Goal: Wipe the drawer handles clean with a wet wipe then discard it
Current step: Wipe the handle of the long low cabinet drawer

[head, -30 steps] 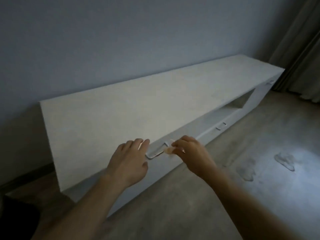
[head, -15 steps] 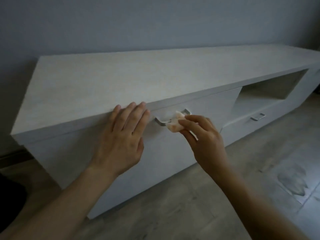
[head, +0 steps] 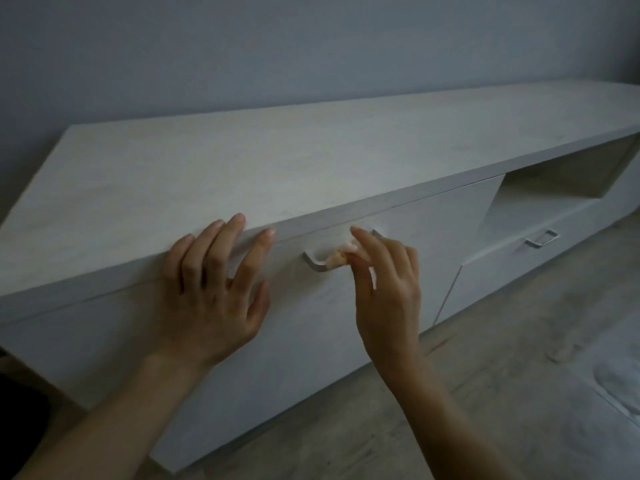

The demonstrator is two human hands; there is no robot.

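A long, low, pale cabinet [head: 311, 161] runs along the wall. On its left drawer front sits a metal handle [head: 317, 265]. My right hand [head: 384, 289] pinches a small crumpled wet wipe [head: 341, 257] against the middle of that handle. My left hand [head: 211, 289] lies flat with straight fingers on the cabinet's front edge, just left of the handle. A second metal handle [head: 542, 239] shows on a lower drawer to the right.
An open shelf compartment [head: 554, 188] sits above the right drawer. A grey wall [head: 311, 46] stands behind the cabinet. Wood-look floor [head: 502, 393] spreads to the right, with a pale smudge [head: 620, 382] at the right edge.
My view has dropped lower and closer to the drawer front. My right hand has slid the wipe along the handle; my left hand stays braced on the cabinet edge.
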